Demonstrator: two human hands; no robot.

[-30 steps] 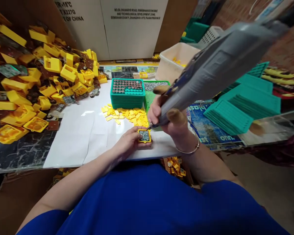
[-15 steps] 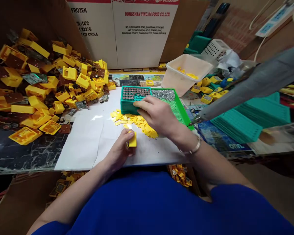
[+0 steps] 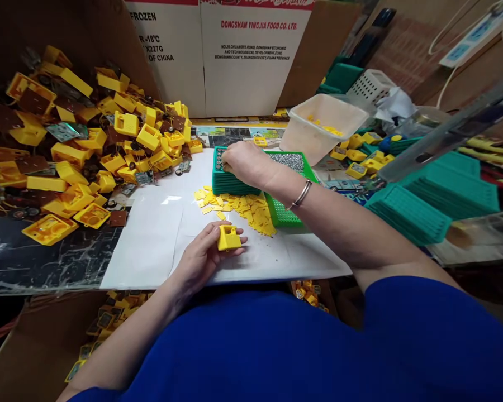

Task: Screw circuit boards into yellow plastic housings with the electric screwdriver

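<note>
Over the white sheet, my left hand (image 3: 205,251) is closed around a small yellow plastic casing (image 3: 229,238), its open compartment facing up. My right hand (image 3: 245,162) reaches over the teal tray stack (image 3: 235,183), fingers bent down at the round button cells (image 3: 219,158) in the top tray. Its fingertips are pinched together there, and what they hold, if anything, is hidden. Loose flat yellow covers (image 3: 251,211) lie in front of the stack. Beside it a green basket (image 3: 287,215) holds many small silver screws (image 3: 289,162), partly behind my right forearm.
A large heap of yellow casings (image 3: 126,125) with wires and boards fills the left. A whitish plastic tub (image 3: 318,125) with yellow pieces stands behind. At right, a grey bar-shaped tool (image 3: 444,123) slants above teal trays (image 3: 411,212). A carton (image 3: 243,61) closes off the back.
My right hand has moved forward and left, further over the tray of button cells. The casing in my left hand has turned so its open compartment shows.
</note>
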